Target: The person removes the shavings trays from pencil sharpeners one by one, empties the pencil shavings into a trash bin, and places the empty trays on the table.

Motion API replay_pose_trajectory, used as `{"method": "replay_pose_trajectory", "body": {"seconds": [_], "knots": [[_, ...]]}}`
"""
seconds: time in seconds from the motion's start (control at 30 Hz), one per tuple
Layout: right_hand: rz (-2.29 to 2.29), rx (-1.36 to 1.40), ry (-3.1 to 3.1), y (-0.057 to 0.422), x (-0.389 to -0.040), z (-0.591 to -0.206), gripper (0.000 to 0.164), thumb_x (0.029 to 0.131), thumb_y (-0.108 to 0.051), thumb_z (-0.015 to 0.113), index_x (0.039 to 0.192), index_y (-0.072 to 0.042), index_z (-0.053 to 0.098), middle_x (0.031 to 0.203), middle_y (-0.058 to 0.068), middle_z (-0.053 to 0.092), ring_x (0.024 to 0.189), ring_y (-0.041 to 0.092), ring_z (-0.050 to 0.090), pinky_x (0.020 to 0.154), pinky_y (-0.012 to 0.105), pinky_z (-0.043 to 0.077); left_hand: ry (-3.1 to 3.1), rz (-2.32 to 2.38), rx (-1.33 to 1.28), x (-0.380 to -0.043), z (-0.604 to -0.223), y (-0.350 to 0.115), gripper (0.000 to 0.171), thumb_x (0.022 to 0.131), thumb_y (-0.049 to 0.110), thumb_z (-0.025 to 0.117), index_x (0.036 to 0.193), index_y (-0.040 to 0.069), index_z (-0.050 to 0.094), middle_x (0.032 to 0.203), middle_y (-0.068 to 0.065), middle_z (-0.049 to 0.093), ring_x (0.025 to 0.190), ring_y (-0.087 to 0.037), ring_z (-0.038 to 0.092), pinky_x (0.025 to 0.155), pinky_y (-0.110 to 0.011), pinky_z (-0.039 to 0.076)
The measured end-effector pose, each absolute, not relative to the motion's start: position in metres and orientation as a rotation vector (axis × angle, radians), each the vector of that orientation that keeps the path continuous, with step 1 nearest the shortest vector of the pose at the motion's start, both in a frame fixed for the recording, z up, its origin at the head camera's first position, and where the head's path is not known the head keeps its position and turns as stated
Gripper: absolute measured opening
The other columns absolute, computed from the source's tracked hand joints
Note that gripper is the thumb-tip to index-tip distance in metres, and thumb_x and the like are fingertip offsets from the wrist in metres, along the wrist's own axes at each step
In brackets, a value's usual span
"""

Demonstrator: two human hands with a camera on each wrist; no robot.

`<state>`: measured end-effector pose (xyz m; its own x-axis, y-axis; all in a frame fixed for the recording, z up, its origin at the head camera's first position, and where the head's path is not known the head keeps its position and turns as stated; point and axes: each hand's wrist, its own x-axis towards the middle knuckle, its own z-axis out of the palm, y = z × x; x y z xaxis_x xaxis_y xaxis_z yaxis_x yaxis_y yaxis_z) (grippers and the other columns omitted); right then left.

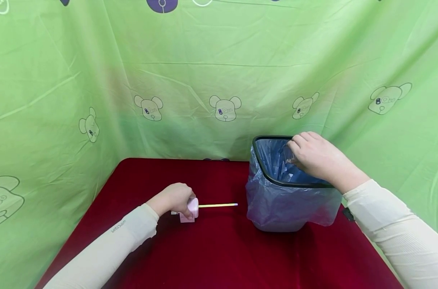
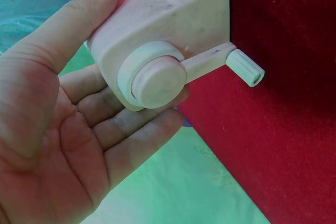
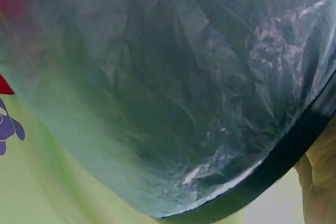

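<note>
My left hand [image 1: 175,198] holds a pale pink hand-crank pencil sharpener [image 1: 193,208] on the red-covered table. In the left wrist view, the thumb lies on its upper side and the fingers reach beneath, near the crank handle [image 2: 210,62]. A yellow pencil [image 1: 216,205] sticks out of the sharpener towards the bin. My right hand [image 1: 314,154] is over the mouth of the lined bin [image 1: 294,212], its fingers curled round a small clear plastic piece [image 1: 288,154], mostly hidden. The right wrist view shows mainly the bin bag [image 3: 157,77], with part of the hand [image 3: 321,169] at the right edge.
The bin's black rim [image 1: 263,170] stands well above the red tablecloth [image 1: 219,249], and its bluish bag hangs over the outside. A green curtain [image 1: 190,52] printed with bear heads encloses the table at the back and sides.
</note>
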<state>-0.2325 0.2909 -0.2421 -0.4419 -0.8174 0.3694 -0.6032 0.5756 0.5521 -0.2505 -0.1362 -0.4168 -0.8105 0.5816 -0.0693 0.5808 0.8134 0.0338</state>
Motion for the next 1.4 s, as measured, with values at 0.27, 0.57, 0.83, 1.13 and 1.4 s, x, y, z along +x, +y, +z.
{"method": "replay_pose_trajectory", "body": {"seconds": [0.27,0.57,0.83,1.13,1.4], "knots": [[-0.473,1.140,-2.170,0.2897,-0.2337,-0.2413,0.038,0.075,-0.014,0.084,0.098,0.005,0.061,0.094,0.019,0.062,0.092,0.040,0.060,0.089,0.052,0.048,2.913,0.027,0.939,-0.2503,-0.4159,-0.1356,0.054,0.063,0.053,0.093,0.102,0.018,0.080,0.076,0.013,0.065,0.076,-0.009,0.056,0.076,-0.032,0.052],[-0.505,1.173,-2.148,0.2911,-0.2346,-0.2410,0.034,0.076,-0.011,0.079,0.098,0.007,0.061,0.094,0.020,0.062,0.093,0.041,0.060,0.091,0.052,0.048,2.912,0.023,0.949,-0.2510,-0.4165,-0.1363,0.057,0.063,0.054,0.093,0.105,0.017,0.080,0.080,0.012,0.069,0.076,-0.008,0.057,0.077,-0.032,0.053],[-0.536,1.183,-2.142,0.2910,-0.2334,-0.2405,0.030,0.079,-0.009,0.077,0.099,0.007,0.062,0.097,0.020,0.063,0.095,0.041,0.060,0.092,0.052,0.048,2.910,0.032,0.957,-0.2507,-0.4165,-0.1366,0.050,0.064,0.053,0.093,0.098,0.019,0.080,0.074,0.014,0.065,0.072,-0.008,0.055,0.074,-0.031,0.051],[-0.566,1.193,-2.136,0.2913,-0.2334,-0.2397,0.026,0.081,-0.008,0.076,0.098,0.006,0.062,0.096,0.019,0.062,0.095,0.040,0.059,0.091,0.051,0.048,2.915,0.021,0.963,-0.2515,-0.4168,-0.1367,0.051,0.064,0.053,0.092,0.100,0.019,0.080,0.076,0.013,0.065,0.074,-0.009,0.055,0.075,-0.032,0.051],[-0.617,1.197,-2.129,0.2916,-0.2332,-0.2389,0.022,0.083,-0.004,0.071,0.100,0.007,0.062,0.097,0.020,0.062,0.095,0.040,0.058,0.092,0.051,0.048,2.914,0.032,0.961,-0.2517,-0.4171,-0.1369,0.056,0.063,0.053,0.093,0.104,0.018,0.080,0.080,0.012,0.069,0.076,-0.009,0.056,0.076,-0.032,0.052]]}}
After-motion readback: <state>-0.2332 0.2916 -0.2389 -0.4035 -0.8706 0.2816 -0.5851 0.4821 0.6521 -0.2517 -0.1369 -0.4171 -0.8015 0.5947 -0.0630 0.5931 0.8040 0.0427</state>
